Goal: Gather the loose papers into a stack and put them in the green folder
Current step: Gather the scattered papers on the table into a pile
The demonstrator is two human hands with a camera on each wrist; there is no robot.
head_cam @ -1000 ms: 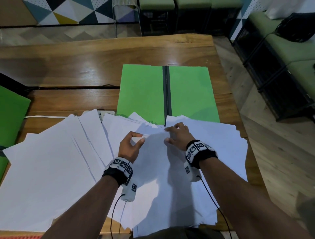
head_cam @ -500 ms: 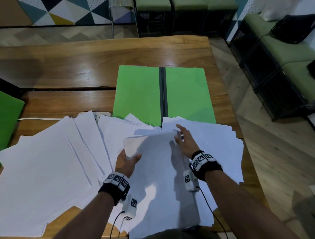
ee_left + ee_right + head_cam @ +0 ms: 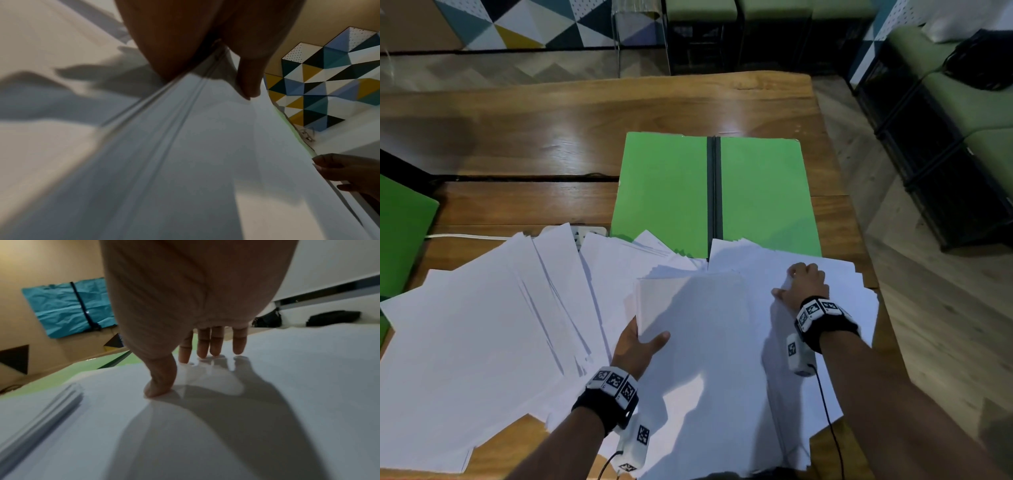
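Observation:
Many white loose papers (image 3: 482, 335) lie fanned across the near half of the wooden table. A gathered stack (image 3: 698, 329) sits in the middle; my left hand (image 3: 643, 342) grips its left edge, thumb on top, fingers underneath. The left wrist view shows the thumb (image 3: 246, 81) pressing the stack (image 3: 185, 146). My right hand (image 3: 799, 284) rests with straight fingers and thumb tip on the sheets at the right (image 3: 839, 291); the right wrist view shows the fingertips (image 3: 213, 350) touching paper (image 3: 287, 369). The green folder (image 3: 664, 192) lies open flat beyond the papers, a dark spine down its middle.
A second green folder (image 3: 400, 236) lies at the table's left edge. A white power strip (image 3: 585, 233) with its cable peeks from under the papers. The table's right edge (image 3: 859, 222) drops to the floor; green benches (image 3: 962, 113) stand at the right.
My left hand slid back and took hold of the stack's left edge. My right hand moved from the stack's top out to the right onto other sheets.

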